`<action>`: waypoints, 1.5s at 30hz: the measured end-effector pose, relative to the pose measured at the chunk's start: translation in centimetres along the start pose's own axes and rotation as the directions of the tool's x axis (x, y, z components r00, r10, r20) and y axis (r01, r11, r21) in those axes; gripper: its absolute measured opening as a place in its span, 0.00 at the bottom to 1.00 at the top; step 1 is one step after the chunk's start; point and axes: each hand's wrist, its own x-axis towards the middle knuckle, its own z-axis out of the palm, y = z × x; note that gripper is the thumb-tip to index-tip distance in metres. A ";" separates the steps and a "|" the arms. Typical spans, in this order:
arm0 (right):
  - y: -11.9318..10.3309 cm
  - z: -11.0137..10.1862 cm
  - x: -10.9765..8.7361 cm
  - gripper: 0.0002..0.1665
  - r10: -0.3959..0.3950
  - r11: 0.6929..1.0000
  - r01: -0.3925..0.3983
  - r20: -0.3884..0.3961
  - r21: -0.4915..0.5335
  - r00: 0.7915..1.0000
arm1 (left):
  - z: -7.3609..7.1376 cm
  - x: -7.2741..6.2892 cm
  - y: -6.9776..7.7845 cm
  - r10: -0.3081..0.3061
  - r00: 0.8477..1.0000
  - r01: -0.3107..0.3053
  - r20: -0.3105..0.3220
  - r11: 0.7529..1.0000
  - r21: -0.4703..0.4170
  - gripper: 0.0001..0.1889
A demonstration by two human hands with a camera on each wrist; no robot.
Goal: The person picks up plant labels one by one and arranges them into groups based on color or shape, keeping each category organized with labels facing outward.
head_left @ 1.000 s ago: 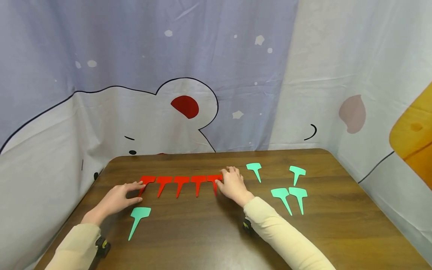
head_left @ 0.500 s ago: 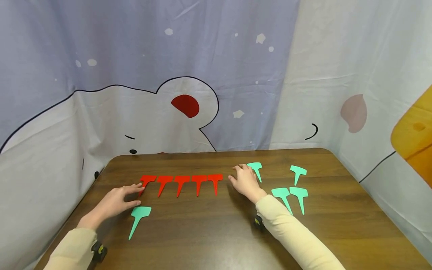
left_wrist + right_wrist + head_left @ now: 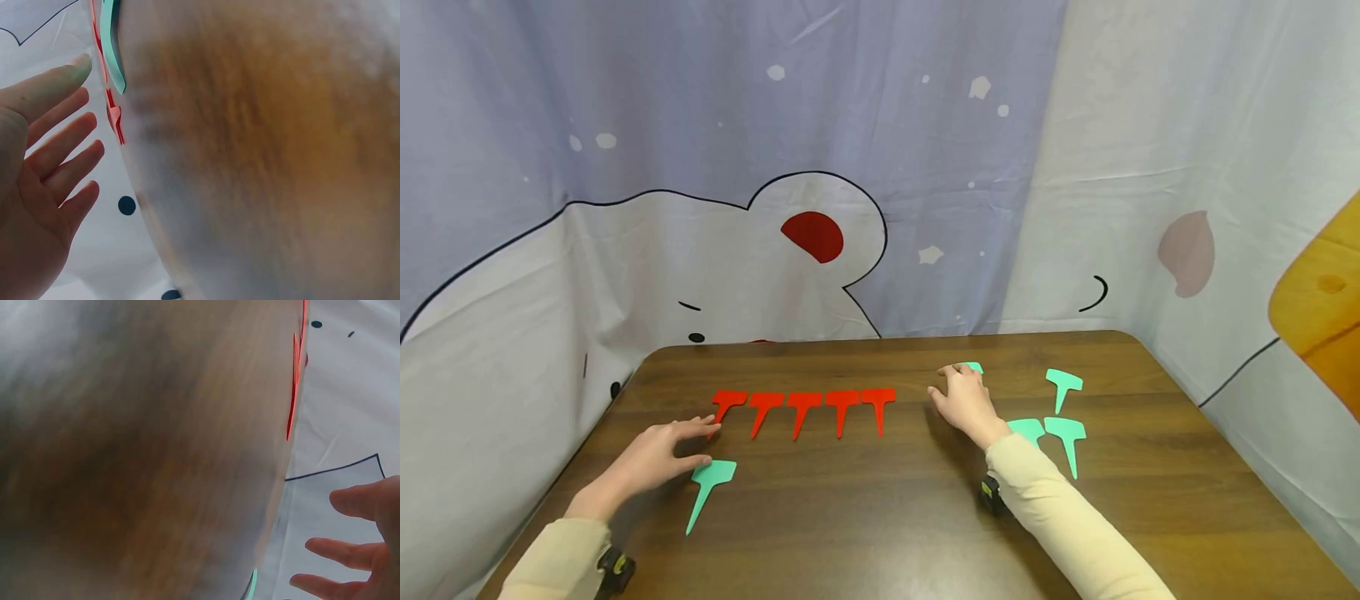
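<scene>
Several red T-shaped plant labels (image 3: 804, 403) lie in a row across the middle-left of the table, stems toward me. My left hand (image 3: 643, 467) hovers with spread fingers over the stem of the leftmost red one; its thumb overlaps the head of a mint-green plant label (image 3: 715, 473). That hand (image 3: 47, 162) shows an unfilled palm in the left wrist view. My right hand (image 3: 966, 404) is over another green label (image 3: 976, 367), hiding all but part of its head. Its fingers (image 3: 337, 552) look relaxed and apart in the right wrist view, gripping nothing.
On the right lie three more green labels: one farther back (image 3: 1064, 381) and two side by side, of which one (image 3: 1066, 428) shows whole and the other (image 3: 1027, 428) is partly behind my right sleeve. A printed curtain (image 3: 925, 167) hangs behind the wooden table (image 3: 850, 517).
My right hand has left the rightmost red label and moved right, over the nearest green label. My left hand has drifted slightly left and toward me. The labels stay where they were.
</scene>
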 end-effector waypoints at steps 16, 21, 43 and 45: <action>2.6 -1.5 0.1 0.29 0.079 0.997 -0.079 0.014 -0.004 0.997 | 0.0 -1.2 0.7 0.014 0.999 -0.013 0.040 1.000 -0.026 0.28; 3.4 -1.8 0.3 0.29 0.120 0.993 -0.119 0.022 -0.015 0.993 | 0.1 -1.8 1.0 0.043 0.997 -0.041 0.057 0.999 -0.032 0.29; 5.1 -2.3 1.0 0.22 0.209 0.977 -0.204 0.087 -0.069 0.974 | 0.2 -2.5 2.1 0.075 0.993 -0.072 0.089 0.997 -0.041 0.27; 5.0 -2.4 1.0 0.21 0.211 0.976 -0.205 0.093 -0.073 0.973 | 0.2 -2.5 2.1 0.072 0.993 -0.069 0.091 0.997 -0.042 0.27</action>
